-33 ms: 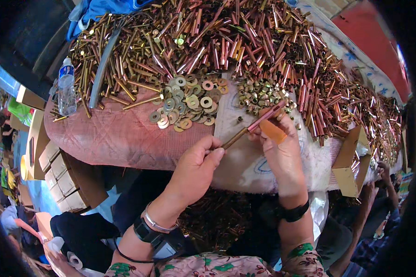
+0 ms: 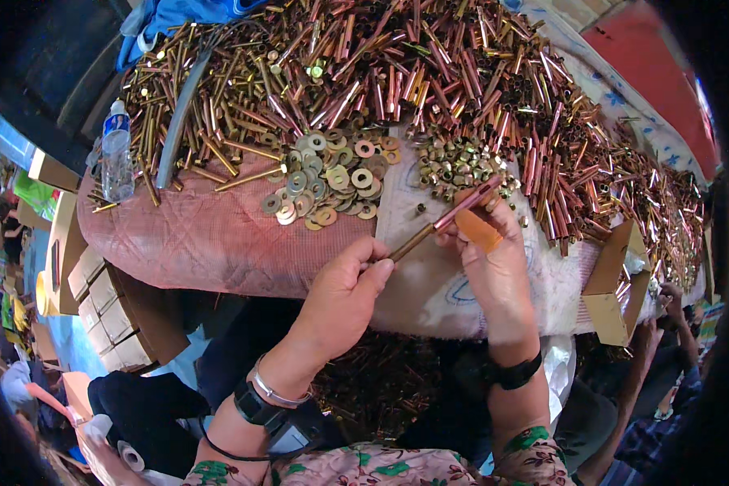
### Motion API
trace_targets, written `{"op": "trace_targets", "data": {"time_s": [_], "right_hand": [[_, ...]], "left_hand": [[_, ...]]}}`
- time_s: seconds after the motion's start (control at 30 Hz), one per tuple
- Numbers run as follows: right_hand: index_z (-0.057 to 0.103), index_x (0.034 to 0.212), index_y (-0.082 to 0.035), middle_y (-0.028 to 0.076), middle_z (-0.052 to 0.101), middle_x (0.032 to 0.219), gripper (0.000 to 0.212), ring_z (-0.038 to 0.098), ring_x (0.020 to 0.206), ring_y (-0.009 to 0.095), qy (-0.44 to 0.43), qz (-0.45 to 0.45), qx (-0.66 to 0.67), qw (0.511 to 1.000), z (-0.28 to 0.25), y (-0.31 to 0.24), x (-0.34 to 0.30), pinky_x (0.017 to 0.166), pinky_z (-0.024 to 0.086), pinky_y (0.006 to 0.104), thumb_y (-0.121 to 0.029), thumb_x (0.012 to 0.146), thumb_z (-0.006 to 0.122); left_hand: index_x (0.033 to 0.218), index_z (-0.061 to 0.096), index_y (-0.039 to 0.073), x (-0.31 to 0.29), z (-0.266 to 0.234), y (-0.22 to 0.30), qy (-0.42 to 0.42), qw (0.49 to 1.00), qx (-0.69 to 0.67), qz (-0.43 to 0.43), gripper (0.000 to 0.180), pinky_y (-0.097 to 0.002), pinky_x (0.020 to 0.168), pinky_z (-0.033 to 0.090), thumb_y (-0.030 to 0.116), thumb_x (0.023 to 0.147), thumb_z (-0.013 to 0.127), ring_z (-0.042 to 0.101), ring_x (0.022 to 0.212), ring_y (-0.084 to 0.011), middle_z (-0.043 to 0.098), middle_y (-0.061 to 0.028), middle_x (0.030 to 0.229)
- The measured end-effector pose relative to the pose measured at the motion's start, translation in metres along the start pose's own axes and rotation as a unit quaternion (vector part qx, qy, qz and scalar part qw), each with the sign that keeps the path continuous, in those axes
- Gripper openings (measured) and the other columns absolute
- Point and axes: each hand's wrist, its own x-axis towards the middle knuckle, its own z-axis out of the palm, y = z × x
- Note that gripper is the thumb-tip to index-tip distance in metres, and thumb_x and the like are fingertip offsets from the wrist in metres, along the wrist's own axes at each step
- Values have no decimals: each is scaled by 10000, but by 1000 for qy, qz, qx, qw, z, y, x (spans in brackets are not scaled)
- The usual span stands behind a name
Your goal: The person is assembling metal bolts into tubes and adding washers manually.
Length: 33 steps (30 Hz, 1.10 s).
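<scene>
Between my hands, a brassy bolt (image 2: 413,243) runs into a pinkish metal sleeve (image 2: 467,203), both tilted up to the right. My left hand (image 2: 350,283) pinches the bolt's lower end between thumb and fingers. My right hand (image 2: 494,259) is closed round the sleeve, and an orange piece of material (image 2: 478,232) wraps one of its fingers. Just beyond the sleeve lies a heap of small brassy cone nuts (image 2: 459,166). Flat washers (image 2: 332,180) are piled to the left of them. Behind spreads a big mound of loose sleeves (image 2: 429,73), with long bolts (image 2: 211,121) at its left.
A clear plastic bottle (image 2: 117,158) and a grey strip (image 2: 182,121) are at the left. An open cardboard box (image 2: 611,283) stands at the right edge of the cloth-covered surface (image 2: 227,235), near another person's hand (image 2: 671,298). Cartons (image 2: 109,324) sit low on the left.
</scene>
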Motion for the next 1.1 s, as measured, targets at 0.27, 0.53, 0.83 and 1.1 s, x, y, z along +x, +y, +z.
{"op": "trace_targets", "data": {"time_s": [0.27, 0.53, 0.83, 1.1], "right_hand": [[542, 1023, -55, 40, 598, 888, 163, 594, 770, 158, -10, 48, 43, 998, -12, 5, -4, 661, 503, 292, -85, 863, 530], [542, 991, -36, 42, 595, 874, 160, 570, 764, 133, -4, 79, -98, 992, 6, -4, -11, 662, 474, 278, -82, 838, 557], [557, 975, 12, 101, 599, 886, 235, 551, 811, 144, -100, 60, -309, 944, 27, -7, -20, 725, 451, 291, -68, 771, 642], [567, 985, -20, 167, 561, 867, 230, 561, 775, 319, -21, -249, -656, 712, 21, 18, 10, 672, 459, 341, 10, 758, 561]], "left_hand": [[920, 519, 61, -4, -1, -1, 7, 996, 83, 30, 77, -170, 489, 280, 121, 899, 476, 340, 581, -8, 412, 73, 675], [1015, 481, 70, -4, 6, -1, 45, 993, 94, 50, 169, -163, 503, 322, 207, 916, 477, 392, 604, -30, 440, 44, 698], [1048, 484, 74, -3, 5, 5, 56, 994, -75, -49, 220, -166, 453, 322, 248, 914, 482, 426, 598, -39, 487, 25, 724], [990, 522, 55, -4, 1, 3, 69, 980, -178, -64, 138, -157, 471, 316, 154, 906, 476, 406, 602, -30, 500, 14, 753]]}}
